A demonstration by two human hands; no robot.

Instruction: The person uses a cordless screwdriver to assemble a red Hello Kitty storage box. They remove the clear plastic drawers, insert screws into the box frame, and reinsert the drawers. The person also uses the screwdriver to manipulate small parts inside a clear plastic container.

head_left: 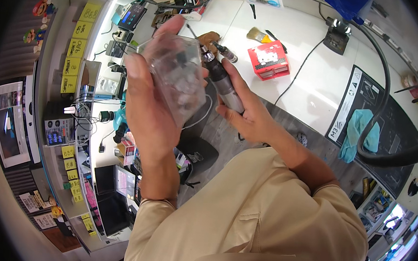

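Observation:
My left hand (148, 96) is raised and grips a clear plastic case (182, 69) by its edges, thumb on the near side and fingers behind. Pale shapes show through the plastic; what they are I cannot make out. Just to the right, my right hand (249, 111) is closed round a dark-and-silver rotary tool handpiece (222, 85). Its thin bit points up and left, close to the case's upper right corner; whether they touch I cannot tell. Beyond the handpiece's tip, a second, smaller pen-shaped tool (226, 53) lies on the white bench (303, 20) beside a brown object (207, 37).
A red box (268, 60) and a brush (258, 35) sit on the bench. To the right, a teal cloth (361, 132) lies on a black mat (390, 103), crossed by a thick black hose (388, 71). Shelves on the left carry a power supply (57, 129) and cables.

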